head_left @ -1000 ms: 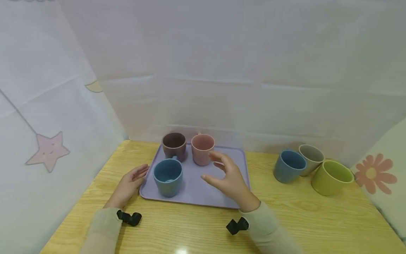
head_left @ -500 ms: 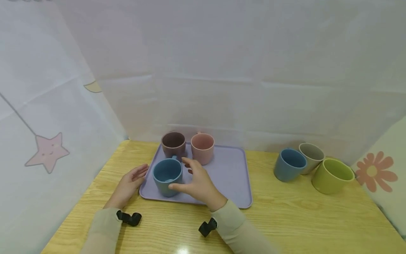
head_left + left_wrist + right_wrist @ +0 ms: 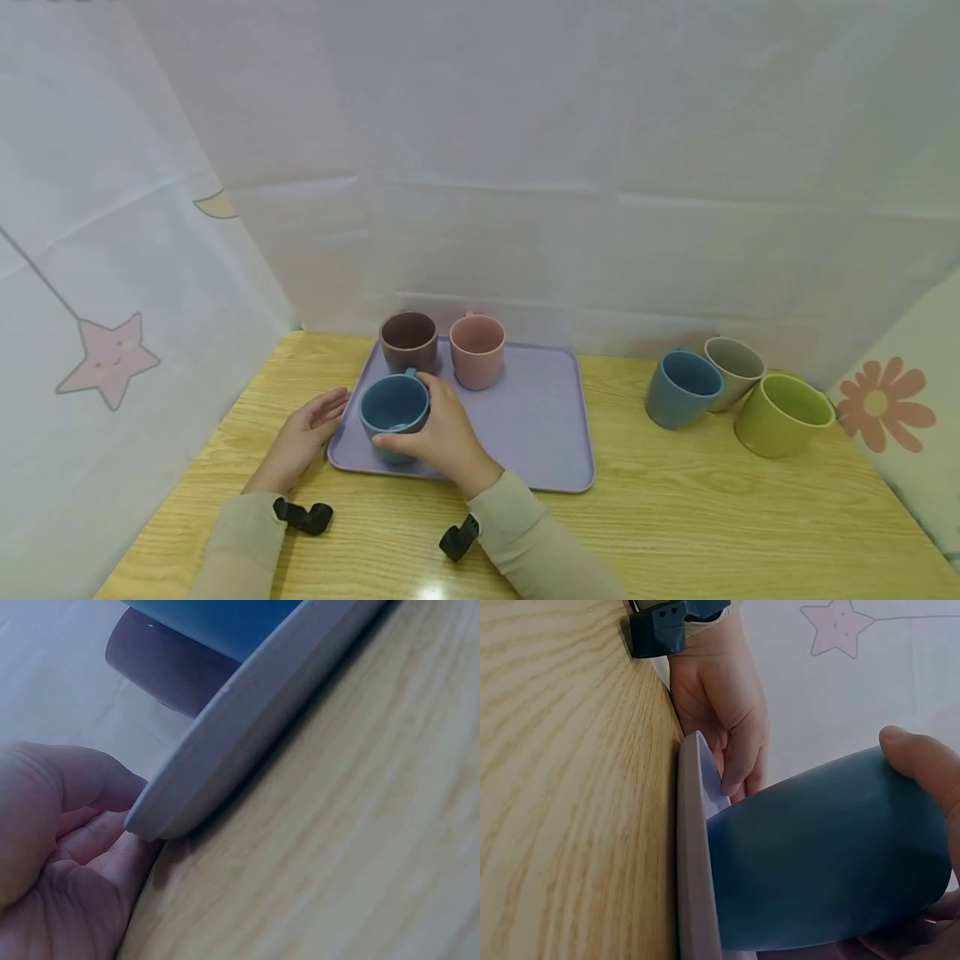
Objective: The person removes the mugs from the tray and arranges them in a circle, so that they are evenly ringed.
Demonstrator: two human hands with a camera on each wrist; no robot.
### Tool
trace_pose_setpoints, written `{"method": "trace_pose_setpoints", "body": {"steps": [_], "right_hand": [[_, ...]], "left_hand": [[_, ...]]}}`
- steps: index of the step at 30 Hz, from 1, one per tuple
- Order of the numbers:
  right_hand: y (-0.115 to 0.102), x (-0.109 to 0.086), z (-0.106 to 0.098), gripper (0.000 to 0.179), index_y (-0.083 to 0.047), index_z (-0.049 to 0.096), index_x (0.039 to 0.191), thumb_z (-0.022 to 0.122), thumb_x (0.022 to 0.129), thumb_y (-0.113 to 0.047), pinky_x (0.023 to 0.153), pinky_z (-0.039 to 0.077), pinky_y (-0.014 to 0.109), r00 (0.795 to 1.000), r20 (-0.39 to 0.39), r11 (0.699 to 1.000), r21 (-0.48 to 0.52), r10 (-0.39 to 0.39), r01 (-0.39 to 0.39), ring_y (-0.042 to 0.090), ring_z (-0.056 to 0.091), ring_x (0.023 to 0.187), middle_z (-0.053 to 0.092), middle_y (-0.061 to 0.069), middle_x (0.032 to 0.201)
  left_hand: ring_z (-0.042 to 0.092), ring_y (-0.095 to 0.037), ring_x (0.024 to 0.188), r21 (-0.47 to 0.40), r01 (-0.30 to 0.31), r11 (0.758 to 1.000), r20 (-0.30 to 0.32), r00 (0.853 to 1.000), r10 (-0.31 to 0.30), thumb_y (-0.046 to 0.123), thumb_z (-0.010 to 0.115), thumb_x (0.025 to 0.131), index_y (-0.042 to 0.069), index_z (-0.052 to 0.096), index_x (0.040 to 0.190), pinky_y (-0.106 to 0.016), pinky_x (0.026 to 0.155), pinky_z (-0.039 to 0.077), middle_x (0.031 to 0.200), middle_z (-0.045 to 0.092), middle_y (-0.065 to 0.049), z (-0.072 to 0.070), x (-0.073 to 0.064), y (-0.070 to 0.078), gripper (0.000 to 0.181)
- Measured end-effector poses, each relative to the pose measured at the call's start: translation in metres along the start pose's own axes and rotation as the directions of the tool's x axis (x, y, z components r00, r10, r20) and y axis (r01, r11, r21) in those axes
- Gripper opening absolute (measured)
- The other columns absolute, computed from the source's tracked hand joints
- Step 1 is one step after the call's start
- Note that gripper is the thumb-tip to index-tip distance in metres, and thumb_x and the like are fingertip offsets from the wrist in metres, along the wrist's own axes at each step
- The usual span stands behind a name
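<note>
Around the near blue mug (image 3: 394,408), my right hand (image 3: 447,437) has its thumb on the front and its fingers on the far right side. The mug stands upright on the purple tray (image 3: 532,417), its handle pointing back. In the right wrist view, the thumb lies on the wall of the blue mug (image 3: 825,855) close to its rim. My left hand (image 3: 300,442) rests on the table with fingertips against the tray's left edge. In the left wrist view, the left hand (image 3: 67,847) touches the corner of the tray (image 3: 217,742). Behind stand a brown mug (image 3: 408,342) and a pink mug (image 3: 477,354).
On the wooden table (image 3: 675,517) at the right, another blue mug (image 3: 678,396), a grey cup (image 3: 735,367) and a yellow-green cup (image 3: 783,417) stand close together. White sheets (image 3: 480,167) hang behind the table and at both sides.
My right hand has moved left across the tray from beside the pink mug and now holds the near blue mug. The left hand has stayed at the tray's edge.
</note>
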State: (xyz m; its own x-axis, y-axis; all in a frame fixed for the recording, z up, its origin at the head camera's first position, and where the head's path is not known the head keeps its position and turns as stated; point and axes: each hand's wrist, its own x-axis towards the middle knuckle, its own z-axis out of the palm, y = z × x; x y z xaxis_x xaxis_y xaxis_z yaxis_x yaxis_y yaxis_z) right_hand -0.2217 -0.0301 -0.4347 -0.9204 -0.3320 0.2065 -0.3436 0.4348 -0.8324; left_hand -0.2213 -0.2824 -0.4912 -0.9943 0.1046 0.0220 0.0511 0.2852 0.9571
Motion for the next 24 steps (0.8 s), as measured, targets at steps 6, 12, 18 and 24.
{"method": "trace_pose_setpoints", "body": {"steps": [6,12,18,24], "right_hand": [[0.0042,-0.0002,0.0027,0.105,-0.014,0.036,0.141,0.08,0.059,-0.06,0.091,0.046,0.035,0.999,-0.022,0.999,0.016,-0.032,0.032,0.012,0.05,0.112,0.048,-0.004,0.127],[0.0068,-0.0018,0.0036,0.103,-0.015,0.037,0.141,0.08,0.059,-0.06,0.09,0.046,0.033,0.998,-0.041,0.999,0.035,-0.04,0.042,0.013,0.05,0.112,0.048,-0.005,0.127],[0.0068,-0.0056,0.0017,0.102,-0.015,0.037,0.141,0.081,0.059,-0.058,0.089,0.047,0.034,0.998,-0.064,0.998,0.06,-0.028,0.032,0.012,0.05,0.111,0.047,-0.006,0.127],[0.008,-0.0094,-0.0022,0.102,-0.016,0.039,0.141,0.082,0.058,-0.058,0.089,0.047,0.033,0.997,-0.076,0.996,0.089,-0.026,0.033,0.014,0.051,0.111,0.048,-0.005,0.129]], "left_hand": [[0.034,-0.027,0.134,0.026,0.005,1.0,-0.011,1.0,-0.005,0.009,0.048,0.098,0.006,0.03,0.147,-0.006,0.091,0.035,0.148,0.035,-0.013,0.0001,0.0003,-0.0006,0.051],[0.034,-0.027,0.134,0.024,0.005,1.0,-0.006,1.0,-0.005,0.01,0.047,0.099,0.006,0.029,0.147,-0.006,0.091,0.035,0.148,0.035,-0.013,0.0002,0.0003,0.0002,0.051],[0.034,-0.027,0.135,0.016,0.001,1.0,0.0,1.0,-0.001,0.01,0.047,0.099,0.007,0.028,0.147,-0.006,0.092,0.035,0.148,0.034,-0.013,0.001,0.0012,0.0006,0.052],[0.034,-0.027,0.134,0.028,-0.002,1.0,-0.008,1.0,0.002,0.01,0.047,0.099,0.007,0.029,0.147,-0.006,0.092,0.035,0.147,0.035,-0.014,0.0003,0.0011,-0.0005,0.052]]}}
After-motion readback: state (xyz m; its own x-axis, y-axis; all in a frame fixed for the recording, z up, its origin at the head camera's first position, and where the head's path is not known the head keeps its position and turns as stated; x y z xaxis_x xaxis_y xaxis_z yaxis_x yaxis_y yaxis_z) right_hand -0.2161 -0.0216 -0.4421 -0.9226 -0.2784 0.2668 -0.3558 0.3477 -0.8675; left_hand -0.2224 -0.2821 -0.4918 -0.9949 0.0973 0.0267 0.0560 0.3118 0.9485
